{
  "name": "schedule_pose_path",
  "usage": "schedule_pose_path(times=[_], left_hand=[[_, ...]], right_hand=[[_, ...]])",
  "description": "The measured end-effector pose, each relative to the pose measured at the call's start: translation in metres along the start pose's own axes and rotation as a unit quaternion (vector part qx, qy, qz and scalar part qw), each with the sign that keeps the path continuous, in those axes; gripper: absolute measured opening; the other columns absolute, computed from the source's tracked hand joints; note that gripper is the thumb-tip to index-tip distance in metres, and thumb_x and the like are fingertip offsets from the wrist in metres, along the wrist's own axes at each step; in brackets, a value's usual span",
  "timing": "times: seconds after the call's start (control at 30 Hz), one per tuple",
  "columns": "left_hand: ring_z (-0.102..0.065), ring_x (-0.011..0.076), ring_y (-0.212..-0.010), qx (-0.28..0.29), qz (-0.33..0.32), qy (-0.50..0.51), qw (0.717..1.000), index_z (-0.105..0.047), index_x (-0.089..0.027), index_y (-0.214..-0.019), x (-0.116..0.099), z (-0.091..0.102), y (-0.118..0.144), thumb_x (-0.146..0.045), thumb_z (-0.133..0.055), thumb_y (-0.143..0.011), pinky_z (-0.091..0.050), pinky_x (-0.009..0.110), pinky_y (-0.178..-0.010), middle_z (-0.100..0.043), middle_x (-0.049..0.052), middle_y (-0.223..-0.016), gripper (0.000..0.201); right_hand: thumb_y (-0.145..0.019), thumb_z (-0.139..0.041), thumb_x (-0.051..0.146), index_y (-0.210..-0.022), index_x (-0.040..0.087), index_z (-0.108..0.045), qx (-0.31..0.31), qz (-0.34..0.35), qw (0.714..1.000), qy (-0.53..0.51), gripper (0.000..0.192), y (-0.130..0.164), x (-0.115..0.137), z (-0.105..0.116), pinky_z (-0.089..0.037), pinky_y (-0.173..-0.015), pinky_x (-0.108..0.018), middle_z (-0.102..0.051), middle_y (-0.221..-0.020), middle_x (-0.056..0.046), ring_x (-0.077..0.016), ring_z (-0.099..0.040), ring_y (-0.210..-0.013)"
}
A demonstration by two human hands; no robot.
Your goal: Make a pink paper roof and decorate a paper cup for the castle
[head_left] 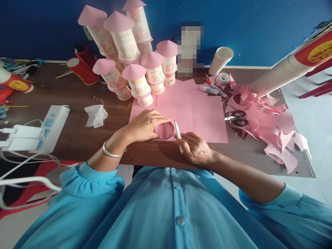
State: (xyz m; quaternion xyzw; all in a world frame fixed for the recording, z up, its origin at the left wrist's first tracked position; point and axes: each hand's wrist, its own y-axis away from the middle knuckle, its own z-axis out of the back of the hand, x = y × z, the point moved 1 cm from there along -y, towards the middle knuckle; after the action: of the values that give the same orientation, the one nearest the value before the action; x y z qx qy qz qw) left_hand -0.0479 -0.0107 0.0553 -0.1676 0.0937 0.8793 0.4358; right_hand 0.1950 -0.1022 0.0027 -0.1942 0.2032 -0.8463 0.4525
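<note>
A sheet of pink paper (204, 117) lies on the brown table in front of me. Near its front edge my left hand (146, 126) grips a round ring (173, 128), thumb and fingers on either side of its rim. Pink paper shows through the ring's middle. Just right of the ring, my right hand (194, 147) holds a white marker pen (177, 133), its dark tip pointing up and away from me. The tip is close to the ring's right side; I cannot tell whether it touches the paper.
Paper-cup towers with pink cone roofs (119, 22) stand behind the paper. Pink scraps (272, 121) and black-handled scissors (238, 118) lie right. A glue tube (209, 90), tape roll (223, 79) and cup stack (221, 60) sit behind. Left are a crumpled tissue (95, 116) and power strip (53, 128).
</note>
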Motion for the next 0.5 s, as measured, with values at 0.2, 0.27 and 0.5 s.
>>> schedule_pose_path(times=[0.2, 0.27, 0.5], left_hand=[[-0.067, 0.0288, -0.122, 0.009, 0.008, -0.015, 1.000, -0.069, -0.021, -0.135, 0.001, -0.001, -0.001, -0.026, -0.079, -0.083, -0.047, 0.044, -0.107, -0.076, 0.009, -0.131, 0.053], [-0.067, 0.0291, -0.122, 0.010, 0.010, -0.018, 1.000, -0.069, -0.022, -0.135, 0.003, -0.001, 0.001, -0.032, -0.082, -0.083, -0.046, 0.045, -0.107, -0.076, 0.009, -0.131, 0.055], [-0.067, 0.0306, -0.120, 0.018, 0.021, -0.044, 0.999, -0.070, -0.023, -0.132, -0.001, 0.002, -0.004, -0.032, -0.088, -0.076, -0.042, 0.046, -0.109, -0.077, 0.007, -0.127, 0.059]], right_hand=[[-0.101, -0.048, 0.008, -0.124, 0.015, -0.055, -0.009, 0.022, 0.998, 0.052, 0.025, -0.009, 0.003, 0.014, -0.048, -0.063, -0.035, -0.068, -0.075, -0.004, -0.0200, -0.064, -0.069], [-0.104, -0.053, 0.019, -0.123, 0.015, -0.060, -0.035, 0.057, 0.995, 0.071, 0.021, -0.014, 0.013, 0.024, -0.045, -0.057, -0.034, -0.064, -0.071, -0.001, -0.0179, -0.058, -0.060], [-0.106, -0.055, 0.039, -0.099, 0.019, -0.078, -0.070, 0.198, 0.974, 0.083, 0.032, -0.035, 0.065, 0.020, -0.046, -0.052, -0.032, -0.070, -0.084, -0.005, -0.0146, -0.059, -0.064]])
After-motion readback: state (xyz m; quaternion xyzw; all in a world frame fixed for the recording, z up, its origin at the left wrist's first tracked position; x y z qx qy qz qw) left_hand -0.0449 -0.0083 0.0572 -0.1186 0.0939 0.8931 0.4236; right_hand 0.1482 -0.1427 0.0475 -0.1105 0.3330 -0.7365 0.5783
